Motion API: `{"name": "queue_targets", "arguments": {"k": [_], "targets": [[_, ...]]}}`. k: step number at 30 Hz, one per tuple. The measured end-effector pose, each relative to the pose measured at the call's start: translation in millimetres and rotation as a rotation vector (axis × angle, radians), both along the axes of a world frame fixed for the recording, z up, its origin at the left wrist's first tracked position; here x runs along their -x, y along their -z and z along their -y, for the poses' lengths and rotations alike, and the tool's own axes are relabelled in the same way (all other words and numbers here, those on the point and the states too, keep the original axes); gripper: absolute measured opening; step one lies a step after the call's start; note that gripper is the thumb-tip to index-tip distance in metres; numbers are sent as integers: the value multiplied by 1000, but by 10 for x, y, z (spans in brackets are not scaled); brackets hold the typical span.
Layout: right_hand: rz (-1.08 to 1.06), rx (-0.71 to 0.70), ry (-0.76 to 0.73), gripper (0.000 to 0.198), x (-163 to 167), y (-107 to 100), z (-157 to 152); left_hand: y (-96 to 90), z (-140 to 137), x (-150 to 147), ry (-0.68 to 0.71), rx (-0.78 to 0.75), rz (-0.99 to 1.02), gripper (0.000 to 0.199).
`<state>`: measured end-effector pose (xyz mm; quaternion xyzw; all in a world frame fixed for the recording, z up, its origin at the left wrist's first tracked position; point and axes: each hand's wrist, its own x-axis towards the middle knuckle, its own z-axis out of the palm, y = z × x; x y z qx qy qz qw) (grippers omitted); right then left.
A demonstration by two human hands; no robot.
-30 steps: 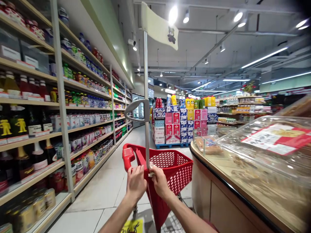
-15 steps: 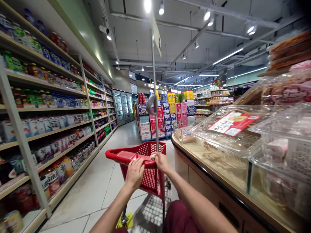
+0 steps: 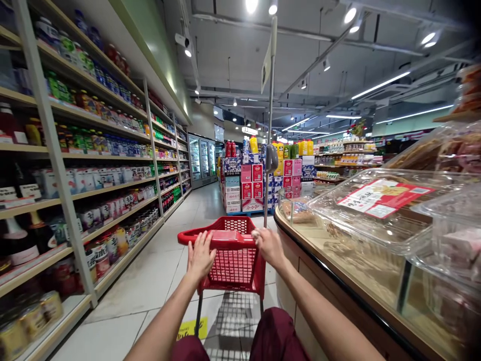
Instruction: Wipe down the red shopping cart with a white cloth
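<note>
A small red shopping cart (image 3: 235, 268) stands in front of me, its basket of plastic lattice with nothing visible inside. My left hand (image 3: 202, 254) lies over the left part of the red handle (image 3: 225, 239), its fingers bent over the bar. At the handle's right end, my right hand (image 3: 272, 248) is closed in a grip. A small whitish thing (image 3: 256, 234) shows at its fingers, too small to name. From the cart's right side rises a tall metal pole (image 3: 270, 105), with a grey hooked piece (image 3: 271, 158) partway up and a sign at the top.
Shelves of drinks and cans (image 3: 101, 155) line the left side. Close on the right runs a counter (image 3: 293, 238) with clear plastic food boxes (image 3: 372, 220). Ahead stand stacked cartons (image 3: 251, 185) and glass-door fridges (image 3: 203, 158). Pale floor tiles (image 3: 165, 265) stretch between shelves and counter.
The cart has swung from an angle to nearly straight ahead, and its pole sits farther right in view. My left hand has shifted left along the handle; my right hand stays at its right end.
</note>
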<state>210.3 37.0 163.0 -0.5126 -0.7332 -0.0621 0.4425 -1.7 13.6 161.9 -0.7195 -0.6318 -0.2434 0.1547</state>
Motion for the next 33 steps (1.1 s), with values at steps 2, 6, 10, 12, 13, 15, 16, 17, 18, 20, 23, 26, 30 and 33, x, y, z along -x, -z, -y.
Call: {"name": "queue_targets", "arguments": {"k": [2, 6, 10, 12, 13, 15, 16, 17, 18, 20, 23, 26, 30, 33], "targets": [[-52, 13, 80, 31, 65, 11, -20, 44, 16, 19, -21, -13, 28, 58], [60, -66, -41, 35, 663, 6, -25, 112, 56, -70, 39, -33, 8, 63], [130, -59, -87, 34, 638, -63, -63, 156, 81, -64, 104, -63, -8, 67], [60, 28, 23, 32, 373, -91, -95, 172, 80, -15, 118, -75, 0, 69], [30, 67, 54, 32, 272, -102, -107, 175, 80, 10, 118, -74, 7, 68], [11, 100, 49, 30, 234, -126, -116, 161, 86, 47, 112, -60, 24, 66], [9, 94, 18, 28, 303, -141, -110, 142, 92, 54, 110, -48, 35, 64], [-2, 91, -18, 27, 414, -162, -99, 114, 98, 50, 105, -41, 51, 61], [-30, 97, -58, 28, 548, -188, -86, 80, 102, 32, 93, -47, 73, 59], [-151, 159, -158, 38, 803, -256, -62, 9, 92, -49, 84, -98, 102, 57], [-341, 272, -321, 52, 972, -351, -59, -44, 21, -244, 162, -148, 47, 61], [-357, 265, -364, 55, 835, -367, -97, -40, -68, -358, 215, -107, -7, 55], [-251, 200, -109, 48, 380, -188, -167, -104, -77, -141, 205, -66, 6, 39], [-143, 144, -27, 45, 137, 37, -192, -186, -28, 30, 38, -54, 112, 35]]}}
